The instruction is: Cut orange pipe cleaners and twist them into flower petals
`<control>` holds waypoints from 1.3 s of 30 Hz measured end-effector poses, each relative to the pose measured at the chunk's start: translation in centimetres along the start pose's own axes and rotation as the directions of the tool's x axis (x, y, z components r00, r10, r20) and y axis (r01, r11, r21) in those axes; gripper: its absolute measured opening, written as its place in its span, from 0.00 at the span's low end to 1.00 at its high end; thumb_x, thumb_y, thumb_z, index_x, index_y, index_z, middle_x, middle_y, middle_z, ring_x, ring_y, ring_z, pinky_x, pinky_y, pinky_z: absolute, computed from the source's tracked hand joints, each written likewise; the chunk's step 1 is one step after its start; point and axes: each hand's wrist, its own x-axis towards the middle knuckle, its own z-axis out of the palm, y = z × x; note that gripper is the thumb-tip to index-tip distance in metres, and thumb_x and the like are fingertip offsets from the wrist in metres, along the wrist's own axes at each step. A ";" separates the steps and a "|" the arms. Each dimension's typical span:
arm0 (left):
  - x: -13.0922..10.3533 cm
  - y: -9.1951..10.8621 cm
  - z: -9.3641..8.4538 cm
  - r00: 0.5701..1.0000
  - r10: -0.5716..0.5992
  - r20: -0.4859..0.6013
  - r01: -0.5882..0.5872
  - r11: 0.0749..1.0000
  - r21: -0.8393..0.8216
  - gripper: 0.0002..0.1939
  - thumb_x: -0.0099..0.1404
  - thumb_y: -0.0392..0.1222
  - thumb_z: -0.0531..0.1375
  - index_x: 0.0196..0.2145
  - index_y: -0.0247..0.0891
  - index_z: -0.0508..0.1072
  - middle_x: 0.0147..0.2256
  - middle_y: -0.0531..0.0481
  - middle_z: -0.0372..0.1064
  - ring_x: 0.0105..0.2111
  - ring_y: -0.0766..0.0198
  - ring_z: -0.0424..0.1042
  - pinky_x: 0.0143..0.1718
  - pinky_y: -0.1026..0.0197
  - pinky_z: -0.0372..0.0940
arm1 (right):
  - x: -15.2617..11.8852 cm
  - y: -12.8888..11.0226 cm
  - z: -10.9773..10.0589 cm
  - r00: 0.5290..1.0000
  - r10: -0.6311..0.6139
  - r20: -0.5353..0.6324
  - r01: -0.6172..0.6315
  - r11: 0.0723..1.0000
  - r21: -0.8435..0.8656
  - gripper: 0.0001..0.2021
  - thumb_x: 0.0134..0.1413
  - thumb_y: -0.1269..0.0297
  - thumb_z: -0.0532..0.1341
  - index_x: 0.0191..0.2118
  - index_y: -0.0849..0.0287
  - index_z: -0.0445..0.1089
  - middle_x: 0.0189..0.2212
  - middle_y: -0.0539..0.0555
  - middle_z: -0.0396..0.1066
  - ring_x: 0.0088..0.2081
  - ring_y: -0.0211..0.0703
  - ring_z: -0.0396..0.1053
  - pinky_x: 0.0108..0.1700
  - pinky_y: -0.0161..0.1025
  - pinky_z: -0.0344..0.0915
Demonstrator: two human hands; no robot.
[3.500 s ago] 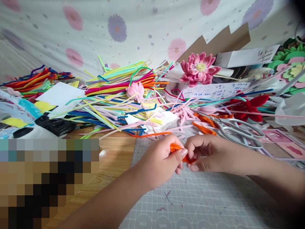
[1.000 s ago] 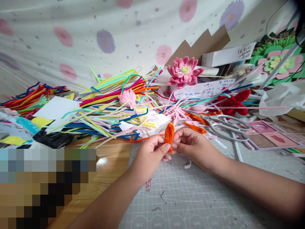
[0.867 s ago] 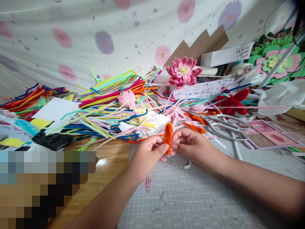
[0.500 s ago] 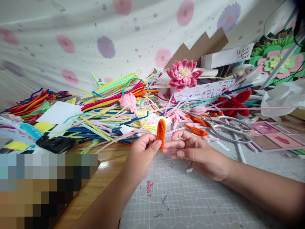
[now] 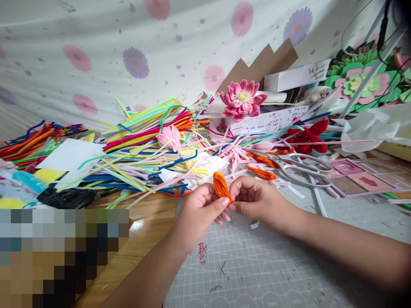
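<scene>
An orange fuzzy pipe-cleaner petal [image 5: 221, 185] stands tilted above the cutting mat, its rounded tip up and to the left. My left hand [image 5: 199, 216] pinches its lower part between thumb and fingers. At the petal's narrow bottom end, my right hand [image 5: 263, 200] has thumb and forefinger closed on it; the exact grip is partly hidden. Just behind my right hand lies another orange petal [image 5: 261, 173], with more orange pieces beyond it. Silver scissors [image 5: 303, 164] rest to their right.
The grey cutting mat [image 5: 237, 265] lies on a wooden table [image 5: 141, 256]. Heaped pipe cleaners [image 5: 141, 160] cover the back left. A pink flower [image 5: 243, 100], a red flower [image 5: 308, 137] and a makeup palette [image 5: 362, 176] stand or lie at the back and right.
My right hand has closed its fingers at the petal's bottom end. The petal has gone from upright to leaning left. The whole view has shifted slightly.
</scene>
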 end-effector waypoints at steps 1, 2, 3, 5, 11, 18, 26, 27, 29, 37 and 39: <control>0.1 0.0 -0.4 0.998 0.001 0.056 -0.001 1.000 -0.006 0.10 0.55 0.38 0.58 0.36 0.34 0.65 0.23 0.54 0.66 0.20 0.72 0.66 0.21 0.69 0.59 | 0.1 -0.2 -0.2 1.000 0.016 0.021 -0.015 1.000 -0.011 0.08 0.42 0.75 0.62 0.27 0.61 0.60 0.24 0.46 0.65 0.27 0.31 0.65 0.31 0.31 0.61; 0.1 0.0 -0.7 0.994 0.007 0.109 -0.005 1.000 -0.016 0.11 0.54 0.37 0.58 0.37 0.35 0.65 0.23 0.55 0.66 0.20 0.71 0.66 0.22 0.68 0.60 | 0.1 -0.3 -0.5 0.998 0.033 0.048 -0.032 0.999 -0.020 0.08 0.41 0.76 0.61 0.28 0.62 0.60 0.25 0.46 0.65 0.28 0.30 0.66 0.31 0.30 0.61; 0.1 0.0 -0.9 0.988 0.014 0.156 -0.009 0.999 -0.031 0.12 0.54 0.36 0.59 0.38 0.36 0.65 0.23 0.55 0.66 0.20 0.71 0.67 0.23 0.68 0.61 | 0.1 -0.4 -0.7 0.996 0.051 0.079 -0.049 0.999 -0.024 0.08 0.41 0.77 0.61 0.29 0.62 0.60 0.25 0.46 0.66 0.28 0.30 0.66 0.32 0.30 0.61; 0.0 0.1 -1.1 0.976 0.022 0.218 -0.010 0.998 -0.056 0.10 0.53 0.35 0.59 0.36 0.36 0.67 0.22 0.56 0.66 0.20 0.71 0.67 0.24 0.67 0.63 | 0.1 -0.6 -1.0 0.986 0.082 0.147 -0.080 0.997 -0.016 0.09 0.41 0.78 0.60 0.30 0.62 0.60 0.25 0.46 0.66 0.28 0.30 0.66 0.31 0.30 0.61; -0.2 0.6 -0.8 0.986 -0.026 0.167 0.014 0.997 0.072 0.02 0.52 0.33 0.58 0.24 0.34 0.66 0.19 0.55 0.66 0.20 0.71 0.67 0.25 0.67 0.64 | -0.2 -1.0 -1.1 0.974 0.036 0.224 0.000 0.988 -0.157 0.05 0.46 0.75 0.57 0.29 0.61 0.59 0.26 0.49 0.67 0.30 0.35 0.66 0.32 0.34 0.61; 0.2 0.1 -0.7 0.993 0.043 0.107 -0.051 0.996 0.077 0.05 0.54 0.37 0.58 0.23 0.34 0.66 0.20 0.54 0.65 0.21 0.69 0.68 0.24 0.66 0.65 | -0.8 -1.5 -1.1 0.955 -0.187 0.230 0.290 0.747 -0.598 0.03 0.50 0.71 0.56 0.33 0.60 0.65 0.30 0.51 0.68 0.32 0.36 0.65 0.34 0.33 0.62; 0.0 0.0 -0.3 0.989 -0.025 0.147 0.003 0.989 0.150 0.05 0.54 0.38 0.56 0.25 0.34 0.66 0.22 0.53 0.66 0.21 0.70 0.66 0.24 0.66 0.64 | -0.1 -2.0 -1.3 0.935 -0.140 0.327 0.340 0.622 -0.705 0.04 0.48 0.73 0.59 0.28 0.61 0.62 0.29 0.50 0.67 0.33 0.36 0.62 0.35 0.32 0.59; 0.0 0.0 -0.2 0.988 -0.034 0.150 0.009 0.986 0.165 0.05 0.55 0.38 0.56 0.25 0.34 0.66 0.23 0.53 0.66 0.21 0.70 0.66 0.24 0.66 0.64 | -0.1 -2.1 -1.3 0.933 -0.129 0.336 0.341 0.614 -0.711 0.04 0.48 0.73 0.59 0.28 0.61 0.62 0.28 0.50 0.66 0.33 0.36 0.62 0.35 0.31 0.58; 0.1 -0.1 -0.2 0.988 -0.031 0.151 0.001 0.981 0.196 0.04 0.55 0.38 0.55 0.27 0.34 0.66 0.23 0.53 0.65 0.21 0.70 0.66 0.24 0.66 0.64 | -0.1 -2.2 -1.3 0.943 -0.086 0.323 0.309 0.590 -0.746 0.05 0.48 0.74 0.59 0.27 0.61 0.61 0.27 0.50 0.66 0.32 0.36 0.62 0.34 0.31 0.58; 0.1 -1.4 0.4 0.990 0.133 -0.036 -0.089 0.818 0.568 0.07 0.59 0.37 0.48 0.27 0.38 0.64 0.23 0.54 0.67 0.22 0.67 0.69 0.24 0.64 0.63 | -0.4 -2.0 -0.3 0.993 -0.045 0.111 0.119 0.327 -0.937 0.04 0.45 0.76 0.56 0.27 0.61 0.63 0.28 0.51 0.65 0.31 0.39 0.61 0.32 0.34 0.56; 0.1 -1.6 0.4 0.986 0.150 -0.077 -0.071 0.782 0.619 0.06 0.58 0.37 0.49 0.26 0.38 0.63 0.22 0.54 0.68 0.22 0.65 0.69 0.24 0.64 0.63 | -0.4 -1.9 0.1 0.993 -0.071 0.091 0.107 0.270 -0.957 0.04 0.45 0.76 0.55 0.27 0.62 0.63 0.28 0.53 0.65 0.31 0.40 0.62 0.32 0.35 0.57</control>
